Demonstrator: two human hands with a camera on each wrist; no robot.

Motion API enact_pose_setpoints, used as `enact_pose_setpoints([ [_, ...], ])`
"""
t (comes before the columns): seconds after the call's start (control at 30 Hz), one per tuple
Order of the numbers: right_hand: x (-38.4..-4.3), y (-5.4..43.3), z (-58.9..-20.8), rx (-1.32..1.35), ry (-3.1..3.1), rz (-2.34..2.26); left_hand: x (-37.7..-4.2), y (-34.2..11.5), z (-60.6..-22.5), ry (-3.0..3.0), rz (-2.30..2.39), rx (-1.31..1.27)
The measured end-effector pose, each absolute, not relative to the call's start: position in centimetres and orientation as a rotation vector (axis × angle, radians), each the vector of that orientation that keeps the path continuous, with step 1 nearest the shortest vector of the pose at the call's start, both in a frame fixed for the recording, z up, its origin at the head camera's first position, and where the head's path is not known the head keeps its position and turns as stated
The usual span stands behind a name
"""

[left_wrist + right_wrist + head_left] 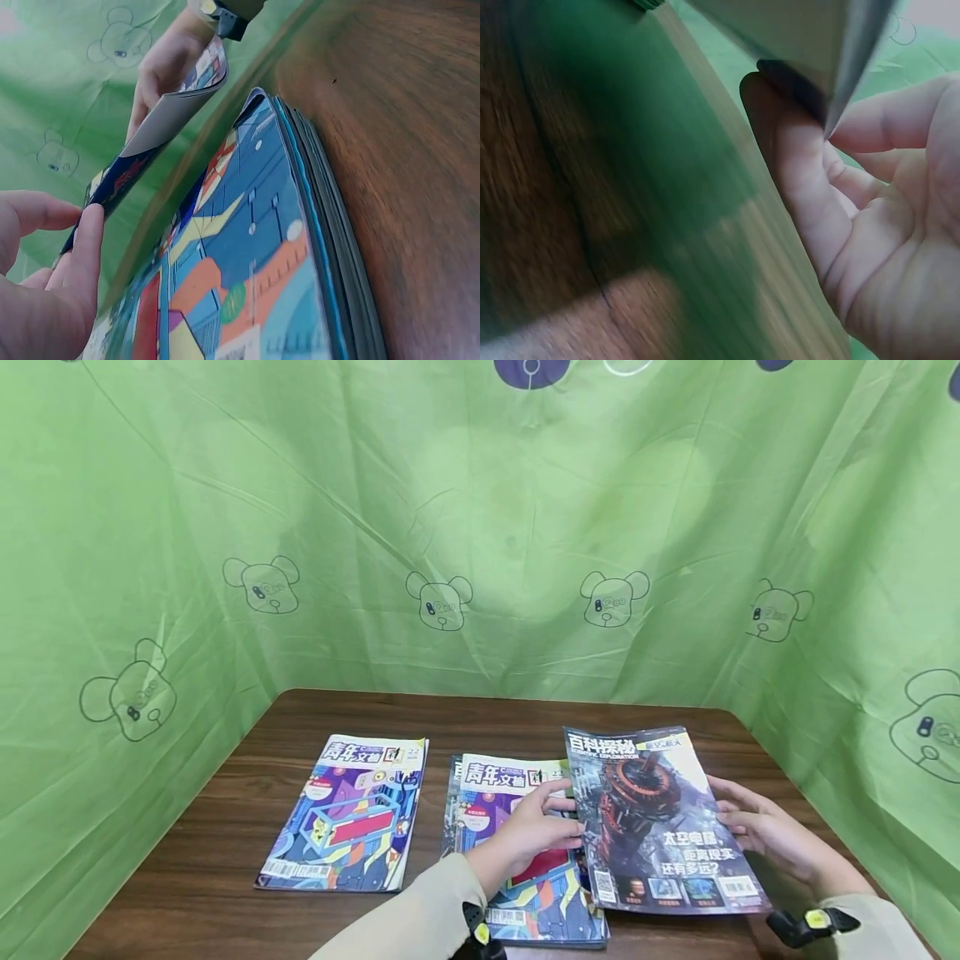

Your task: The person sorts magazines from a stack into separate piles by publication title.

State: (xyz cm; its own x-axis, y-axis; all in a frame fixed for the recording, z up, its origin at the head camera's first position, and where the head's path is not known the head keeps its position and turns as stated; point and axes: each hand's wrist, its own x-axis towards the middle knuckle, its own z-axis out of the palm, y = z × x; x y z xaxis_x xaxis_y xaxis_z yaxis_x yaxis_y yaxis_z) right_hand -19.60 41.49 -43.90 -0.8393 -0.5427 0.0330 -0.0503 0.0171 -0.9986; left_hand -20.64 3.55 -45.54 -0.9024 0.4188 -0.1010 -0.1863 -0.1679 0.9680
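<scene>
A dark magazine (637, 827) with a red-and-black machine on its cover is raised above the table, tilted. My left hand (528, 831) pinches its left edge, and my right hand (776, 835) grips its right edge. In the left wrist view the magazine (142, 154) bends between both hands. Under my left forearm lies a stack of magazines (551, 910), a purple and blue cover on top. The right wrist view shows my right hand (885, 202) with fingers at the pale underside of the magazine (802, 37).
Another purple and blue magazine (345, 818) lies on the left part of the brown wooden table (217, 827). A green curtain (510, 527) with bear outlines hangs behind the table and along both sides.
</scene>
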Motion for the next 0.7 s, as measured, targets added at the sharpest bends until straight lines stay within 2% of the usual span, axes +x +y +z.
enact_pose_setpoints([
  [0.7,-19.3,44.7,-44.7,-0.384,2.112,-1.832,-20.9,7.4,-45.8,1.669,2.088,0.341],
])
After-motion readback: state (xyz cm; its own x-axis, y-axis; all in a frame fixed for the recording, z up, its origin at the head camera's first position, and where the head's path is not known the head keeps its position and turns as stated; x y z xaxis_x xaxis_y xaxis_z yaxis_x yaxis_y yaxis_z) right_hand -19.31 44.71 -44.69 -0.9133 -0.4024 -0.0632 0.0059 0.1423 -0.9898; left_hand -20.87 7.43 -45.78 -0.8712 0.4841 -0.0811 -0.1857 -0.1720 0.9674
